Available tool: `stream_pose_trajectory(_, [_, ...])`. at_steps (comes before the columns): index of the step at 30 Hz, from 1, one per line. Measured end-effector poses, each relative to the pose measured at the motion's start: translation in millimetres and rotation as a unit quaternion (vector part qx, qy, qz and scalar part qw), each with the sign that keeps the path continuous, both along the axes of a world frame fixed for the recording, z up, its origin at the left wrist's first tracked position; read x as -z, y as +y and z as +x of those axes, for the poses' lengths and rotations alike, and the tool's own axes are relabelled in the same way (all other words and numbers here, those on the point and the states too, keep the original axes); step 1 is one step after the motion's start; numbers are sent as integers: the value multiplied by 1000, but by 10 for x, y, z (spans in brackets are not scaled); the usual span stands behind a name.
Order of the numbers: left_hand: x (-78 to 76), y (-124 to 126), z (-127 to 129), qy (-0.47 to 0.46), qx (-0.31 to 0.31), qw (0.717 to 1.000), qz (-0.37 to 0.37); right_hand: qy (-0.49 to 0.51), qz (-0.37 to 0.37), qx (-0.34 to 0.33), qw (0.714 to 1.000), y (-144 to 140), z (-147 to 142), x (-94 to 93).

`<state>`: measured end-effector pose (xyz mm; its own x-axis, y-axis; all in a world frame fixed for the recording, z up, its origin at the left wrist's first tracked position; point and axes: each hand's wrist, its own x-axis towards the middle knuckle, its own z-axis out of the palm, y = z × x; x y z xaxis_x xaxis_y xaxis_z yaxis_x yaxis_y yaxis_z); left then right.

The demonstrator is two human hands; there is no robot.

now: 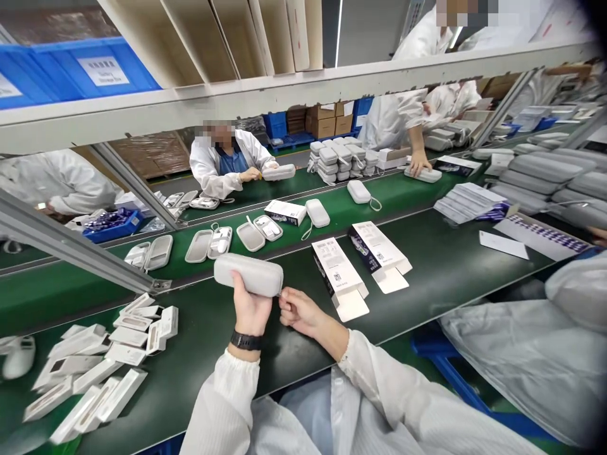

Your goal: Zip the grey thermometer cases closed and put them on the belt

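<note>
A light grey zippered case (246, 273), closed, is held up over the dark green bench. My left hand (251, 306) wraps round it from below, thumb on its near side; a black band circles that wrist. At the case's right end my right hand (301, 313) is pinched at the edge, where the zipper pull seems to be, mostly hidden by the fingers. To the right of my hands lie two white printed boxes, a nearer box (336, 272) and a farther box (379, 249), with their end flaps open towards me.
Several small white boxes (128, 335) are heaped at the left. Beyond, a green belt (294, 237) carries open cases (208, 243) and a closed case (317, 213). A slanted metal post (95, 221) stands left. Co-workers sit across; a stack of grey cases (545, 174) fills the right.
</note>
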<state>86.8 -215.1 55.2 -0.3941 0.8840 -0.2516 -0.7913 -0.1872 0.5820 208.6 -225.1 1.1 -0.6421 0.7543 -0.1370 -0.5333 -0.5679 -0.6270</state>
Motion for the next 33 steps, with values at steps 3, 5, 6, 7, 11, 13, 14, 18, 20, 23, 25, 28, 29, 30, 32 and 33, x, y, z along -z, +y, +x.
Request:
stream_pose_trajectory(3, [171,-139,-68,-43,11,999,12,67,-3,41,997,119,167,-88])
stream_pose_trajectory(5, [324,-270,-154,-63,17,998,12,89,-4,57,994,218,294,-166])
stream_pose_trajectory(6, [397,-337,-205,-62,33,997,13,92,-1,63,994,266,353,-208])
stream_pose_trajectory(7, [456,-401,-261,-53,60,997,15,90,6,68,994,310,406,-252])
stream_pose_trajectory(11, [489,-566,-452,86,240,967,10,27,51,23,998,397,539,-432])
stream_pose_trajectory(13, [406,-584,-469,187,357,915,23,-35,78,-17,996,382,552,-508])
stream_pose_trajectory(14, [362,-579,-452,241,397,885,30,-67,90,-26,993,364,550,-536])
stream_pose_trajectory(18, [306,-521,-337,425,346,835,41,-147,109,-7,983,278,547,-552])
stream_pose_trajectory(20, [361,-495,-314,461,284,839,41,-136,94,-15,986,244,561,-501])
stream_pose_trajectory(23, [485,-484,-302,447,250,859,27,-84,43,-66,993,193,547,-369])
stream_pose_trajectory(25, [558,-479,-272,389,213,896,-2,-84,23,-57,995,144,493,-262])
stream_pose_trajectory(28, [616,-416,-206,319,118,939,-53,-186,92,41,977,66,364,-107])
stream_pose_trajectory(29, [621,-371,-191,311,94,943,-62,-237,149,72,957,57,316,-66])
stream_pose_trajectory(30, [621,-313,-187,306,86,946,-67,-284,215,90,930,66,267,-35])
stream_pose_trajectory(32, [614,-153,-224,296,96,948,-72,-345,331,75,875,174,158,-11])
stream_pose_trajectory(33, [610,-50,-270,301,100,945,-74,-359,369,56,856,286,96,-23])
